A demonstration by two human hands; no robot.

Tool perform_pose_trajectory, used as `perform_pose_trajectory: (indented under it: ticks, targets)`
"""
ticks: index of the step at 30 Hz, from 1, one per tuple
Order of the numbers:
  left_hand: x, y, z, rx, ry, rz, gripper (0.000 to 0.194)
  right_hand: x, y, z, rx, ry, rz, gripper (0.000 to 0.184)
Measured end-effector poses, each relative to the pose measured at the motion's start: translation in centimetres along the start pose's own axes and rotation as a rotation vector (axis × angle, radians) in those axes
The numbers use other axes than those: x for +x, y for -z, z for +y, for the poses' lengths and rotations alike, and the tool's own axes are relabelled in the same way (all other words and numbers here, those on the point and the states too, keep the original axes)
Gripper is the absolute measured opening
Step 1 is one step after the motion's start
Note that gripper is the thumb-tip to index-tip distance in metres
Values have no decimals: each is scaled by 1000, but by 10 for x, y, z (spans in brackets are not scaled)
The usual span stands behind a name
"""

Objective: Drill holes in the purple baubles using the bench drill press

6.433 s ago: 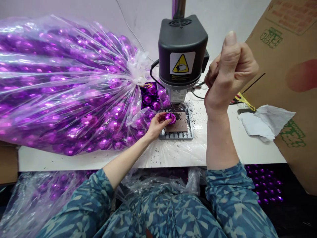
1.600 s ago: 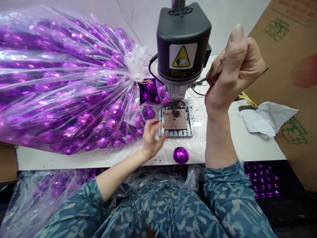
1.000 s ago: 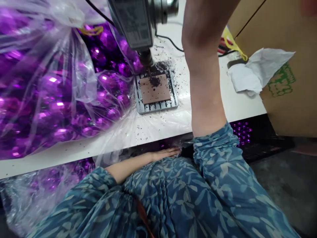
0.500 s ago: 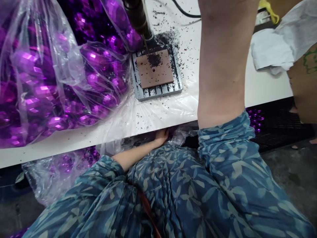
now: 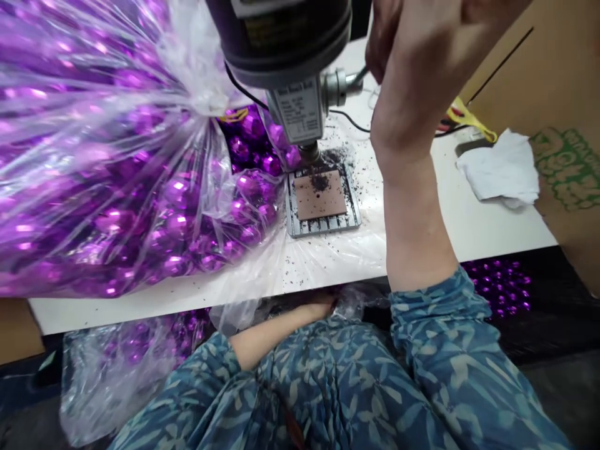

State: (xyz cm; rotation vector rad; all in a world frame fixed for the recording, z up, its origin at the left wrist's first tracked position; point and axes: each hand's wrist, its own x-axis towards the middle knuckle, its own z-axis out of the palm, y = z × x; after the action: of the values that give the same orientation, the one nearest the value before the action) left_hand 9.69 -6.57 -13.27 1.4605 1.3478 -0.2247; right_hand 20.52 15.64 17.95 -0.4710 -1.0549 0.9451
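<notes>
My right hand [image 5: 407, 69] is wrapped round the feed lever [image 5: 360, 76] on the right side of a bench drill press [image 5: 285, 44]. Below the drill's chuck [image 5: 309, 153], a brown board [image 5: 321, 197] with a small hole and a heap of dark shavings lies on the slotted metal base [image 5: 323, 225]. My left hand [image 5: 321, 307] reaches under the table's front edge, by a clear plastic bag [image 5: 356, 300] at my lap. Its fingers are hidden there, so what they touch cannot be seen.
A big clear bag of shiny purple faceted balls [image 5: 117, 187] covers the table's left side. Another bag [image 5: 126, 350] hangs below the edge. White paper [image 5: 501, 169] and a yellow-handled tool [image 5: 473, 122] lie right, beside a cardboard box [image 5: 562, 125]. Purple balls [image 5: 501, 287] sit lower right.
My left hand held a purple ball on the board, let it go toward the table's front edge, then moved down under the edge. My right hand stays on the lever; the view dipped and partly rose.
</notes>
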Motion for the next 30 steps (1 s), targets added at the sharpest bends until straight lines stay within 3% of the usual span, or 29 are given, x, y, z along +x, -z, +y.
perform_pose_trajectory:
  ticks: [1,3,5,7,9,11,14,19,24,28,30]
  targets:
    - [-10,11,11,47,-30,-20,35,-3,-2,-2,6,137,65,41]
    - [-39,38,35,126,-160,-65,40,-8,-2,-4,-35,448,133,45]
    - [-76,69,57,164,-414,-139,41,-9,-2,-3,-93,613,118,46]
    - [-110,99,73,-79,-587,-193,38,-10,-1,-3,-189,626,134,51]
    - [-130,125,81,-462,-626,-144,37,-11,-2,-3,-306,583,168,56]
    - [-133,144,83,-836,-601,-37,41,-12,-2,-5,-353,547,172,59]
    - [-114,164,79,-1201,-566,92,41,-15,-1,-8,-306,503,162,60]
    - [-78,186,78,-1414,-511,181,29,-15,3,-6,-276,473,154,60]
    - [-71,198,85,-1412,-459,219,30,-16,4,-5,-325,449,139,62]
    - [-89,181,85,-1246,-549,118,41,-15,2,-4,-309,506,146,53]
    - [-102,157,79,-999,-560,-49,46,-11,1,-1,-280,525,128,41]
